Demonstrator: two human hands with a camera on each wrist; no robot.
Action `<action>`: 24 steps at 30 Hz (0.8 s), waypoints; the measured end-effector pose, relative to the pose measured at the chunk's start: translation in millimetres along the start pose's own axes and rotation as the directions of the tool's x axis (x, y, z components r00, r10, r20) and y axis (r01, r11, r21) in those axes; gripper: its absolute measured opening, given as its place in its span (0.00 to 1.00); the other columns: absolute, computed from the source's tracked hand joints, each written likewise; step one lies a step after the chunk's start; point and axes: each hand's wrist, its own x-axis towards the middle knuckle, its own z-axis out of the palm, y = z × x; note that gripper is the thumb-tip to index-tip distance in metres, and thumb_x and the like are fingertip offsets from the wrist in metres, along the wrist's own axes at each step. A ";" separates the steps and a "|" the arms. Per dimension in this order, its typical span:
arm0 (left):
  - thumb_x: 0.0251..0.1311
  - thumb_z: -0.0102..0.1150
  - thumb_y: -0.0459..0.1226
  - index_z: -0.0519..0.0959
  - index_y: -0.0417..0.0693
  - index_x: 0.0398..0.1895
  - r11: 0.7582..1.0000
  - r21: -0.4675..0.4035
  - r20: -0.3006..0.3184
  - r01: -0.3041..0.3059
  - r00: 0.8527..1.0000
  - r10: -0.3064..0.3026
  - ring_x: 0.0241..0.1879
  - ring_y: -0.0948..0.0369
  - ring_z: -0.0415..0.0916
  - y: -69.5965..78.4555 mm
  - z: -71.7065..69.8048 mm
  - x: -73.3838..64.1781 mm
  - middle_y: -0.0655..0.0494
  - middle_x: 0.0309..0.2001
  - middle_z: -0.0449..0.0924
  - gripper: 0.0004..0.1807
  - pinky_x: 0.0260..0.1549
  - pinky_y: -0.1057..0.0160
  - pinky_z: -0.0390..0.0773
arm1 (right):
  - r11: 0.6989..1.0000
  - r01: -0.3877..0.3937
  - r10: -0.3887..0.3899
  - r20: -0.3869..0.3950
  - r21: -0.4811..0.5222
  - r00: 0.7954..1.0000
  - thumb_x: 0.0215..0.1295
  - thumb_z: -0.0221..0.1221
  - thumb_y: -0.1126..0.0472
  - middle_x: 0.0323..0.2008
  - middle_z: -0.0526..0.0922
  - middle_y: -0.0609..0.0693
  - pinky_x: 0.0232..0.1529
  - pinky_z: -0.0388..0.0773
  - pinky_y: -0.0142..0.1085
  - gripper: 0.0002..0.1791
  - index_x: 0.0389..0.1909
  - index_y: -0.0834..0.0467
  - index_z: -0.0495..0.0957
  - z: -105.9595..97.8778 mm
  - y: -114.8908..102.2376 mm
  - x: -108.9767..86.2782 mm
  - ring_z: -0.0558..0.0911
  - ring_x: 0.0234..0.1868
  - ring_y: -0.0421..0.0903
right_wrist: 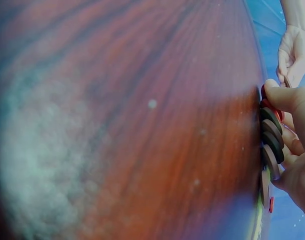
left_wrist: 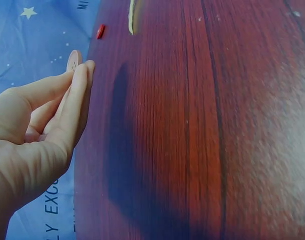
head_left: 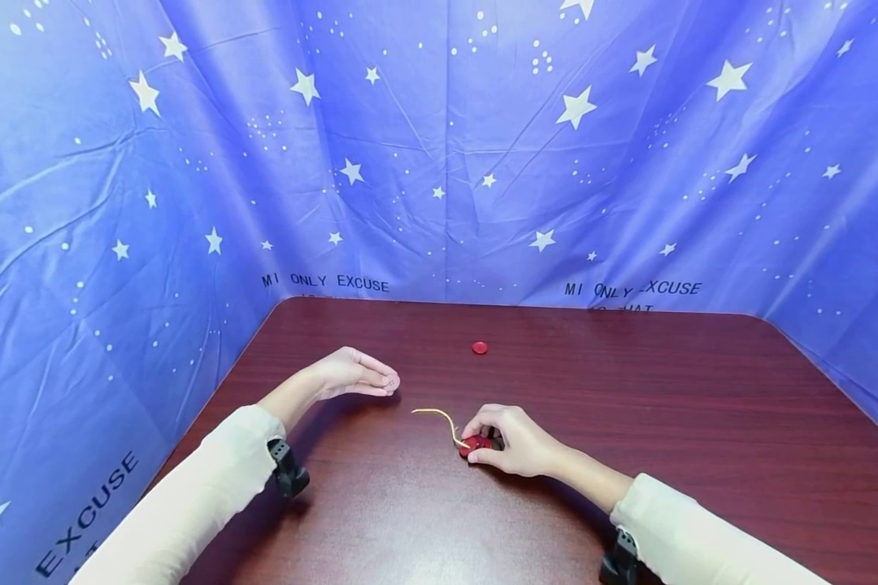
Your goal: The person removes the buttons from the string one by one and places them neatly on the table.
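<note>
My left hand (head_left: 347,374) is raised over the left part of the table, pinching a pale pink button (head_left: 392,382) between thumb and fingertips. Small holes show in that button (left_wrist: 73,60) in the left wrist view. Close to the table's middle, my right hand (head_left: 518,443) grips a row of buttons (head_left: 468,445) with a red one facing out. A yellow cord (head_left: 449,422) trails from them to the left. In the right wrist view the row (right_wrist: 272,135) has red, black and brownish buttons, overlapping at a slant; how the cord runs through them is hidden.
A loose red button (head_left: 479,348) lies on the dark wooden table (head_left: 629,374), beyond both hands. Blue star-printed cloth (head_left: 446,162) hangs along the back and sides. A black wrist device (head_left: 288,469) is on the left sleeve, another (head_left: 620,556) on the right.
</note>
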 end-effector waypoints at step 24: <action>0.57 0.59 0.22 0.75 0.23 0.53 0.990 -0.141 -0.220 -0.014 0.975 -0.017 0.33 0.61 0.84 7.2 28.7 71.6 0.35 0.48 0.81 0.19 0.42 0.63 0.85 | 1.000 0.013 -0.013 -0.004 0.016 1.000 0.51 0.71 0.61 0.28 0.82 0.47 0.25 0.71 0.21 0.12 0.36 0.56 0.82 0.7 4.2 0.7 0.75 0.27 0.37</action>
